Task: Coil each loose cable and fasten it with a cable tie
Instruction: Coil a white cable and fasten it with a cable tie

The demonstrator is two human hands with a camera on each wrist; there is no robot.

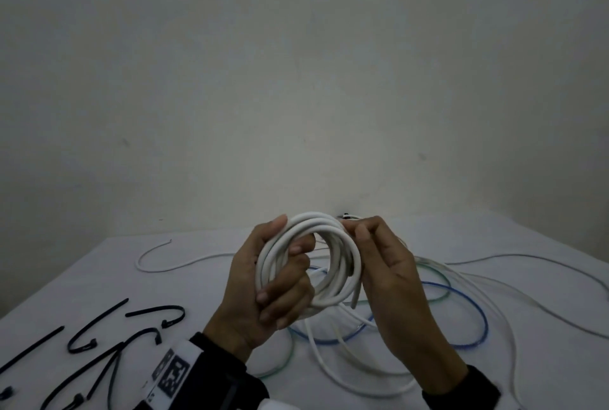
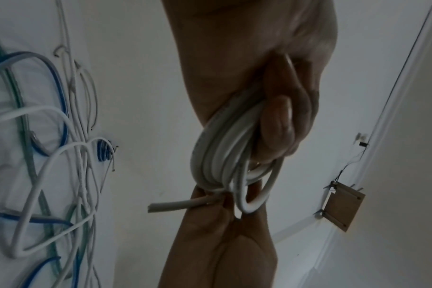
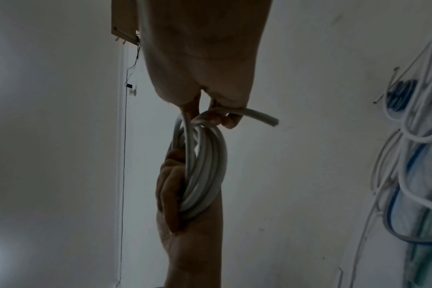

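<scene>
White cable (image 1: pixel 308 261) coiled and held above desk (image 1: pixel 99 277) centre, gripped by left hand (image 1: pixel 263 291), loose end pinched by right hand (image 1: pixel 382 264); no black cable ties (image 1: pixel 99 333) fastened yet, near-left; other loose cables (image 1: pixel 461 310) uncoiled, right.

No readable text, only a black-and-white square code marker (image 1: pixel 173 373) on the left wrist band

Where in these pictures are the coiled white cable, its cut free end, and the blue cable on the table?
coiled white cable (image 1: pixel 346 246), head view, right side of the loops.
cut free end (image 3: pixel 271 120), right wrist view, near the tip.
blue cable (image 1: pixel 479 317), head view, right curve of its loop.
</scene>
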